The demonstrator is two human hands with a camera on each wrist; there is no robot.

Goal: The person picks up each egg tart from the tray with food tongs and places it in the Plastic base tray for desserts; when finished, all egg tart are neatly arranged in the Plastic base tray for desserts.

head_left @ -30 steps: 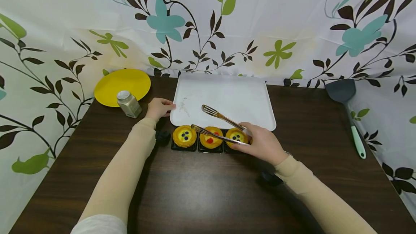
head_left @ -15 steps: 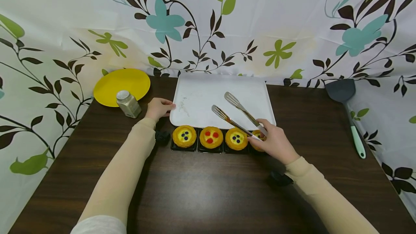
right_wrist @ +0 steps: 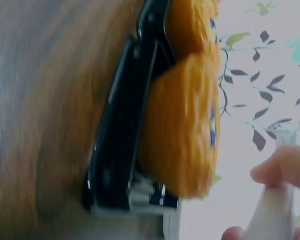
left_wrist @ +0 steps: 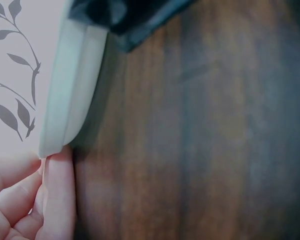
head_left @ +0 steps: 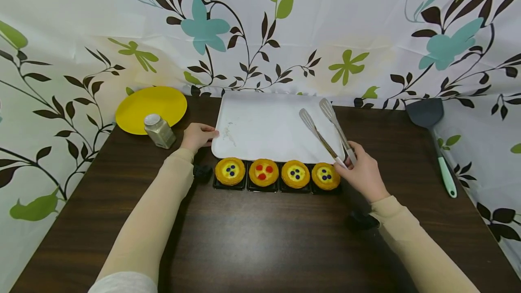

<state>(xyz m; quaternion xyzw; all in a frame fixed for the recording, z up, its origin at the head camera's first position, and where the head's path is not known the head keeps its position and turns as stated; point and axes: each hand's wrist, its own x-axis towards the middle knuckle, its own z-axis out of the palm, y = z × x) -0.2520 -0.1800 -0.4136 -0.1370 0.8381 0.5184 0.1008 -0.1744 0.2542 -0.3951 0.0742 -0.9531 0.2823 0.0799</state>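
Observation:
My left hand [head_left: 197,137] pinches the left edge of a white tray [head_left: 264,125]; in the left wrist view its thumb and fingers meet at the tray corner [left_wrist: 57,135]. Metal tongs [head_left: 330,113] are in my right hand [head_left: 366,173], spread apart, with slotted ends over the tray's right side and nothing between them. Several egg tarts sit in a row of black plastic cups before the tray. One tart [head_left: 263,172] has red toppings, the others dark blue ones. My right hand is right beside the rightmost tart [head_left: 325,176], also seen side-on in the right wrist view.
A yellow plate [head_left: 150,103] lies at the back left, with a glass jar [head_left: 160,132] at its front edge. On the right lies a spatula [head_left: 427,114] with a mint handle. A leaf-patterned cloth [head_left: 252,26] hangs behind the dark wooden table [head_left: 252,238].
My right hand has moved right with the tongs, from over the tarts to the tray's right side, uncovering the rightmost tart. The left hand stays on the tray edge.

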